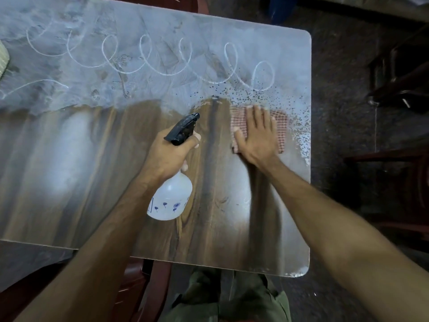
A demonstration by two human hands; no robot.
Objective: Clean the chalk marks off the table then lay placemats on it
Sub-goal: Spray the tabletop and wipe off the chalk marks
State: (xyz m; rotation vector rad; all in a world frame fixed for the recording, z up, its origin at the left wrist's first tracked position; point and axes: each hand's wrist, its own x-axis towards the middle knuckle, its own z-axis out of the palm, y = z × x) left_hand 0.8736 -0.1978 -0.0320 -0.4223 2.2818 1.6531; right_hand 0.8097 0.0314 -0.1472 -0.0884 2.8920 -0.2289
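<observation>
Counts: one table (69, 159); one spray bottle (171, 198); one checked cloth (282, 129); two hands, left hand (169, 156) and right hand (257, 133); one looping chalk line (148, 59), loop count unclear.

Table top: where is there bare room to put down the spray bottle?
The wiped wood of the table left of the left hand and its spray bottle is bare to the near edge. It is crowded near the right hand on the cloth; chalk loops cover the far half.
</observation>
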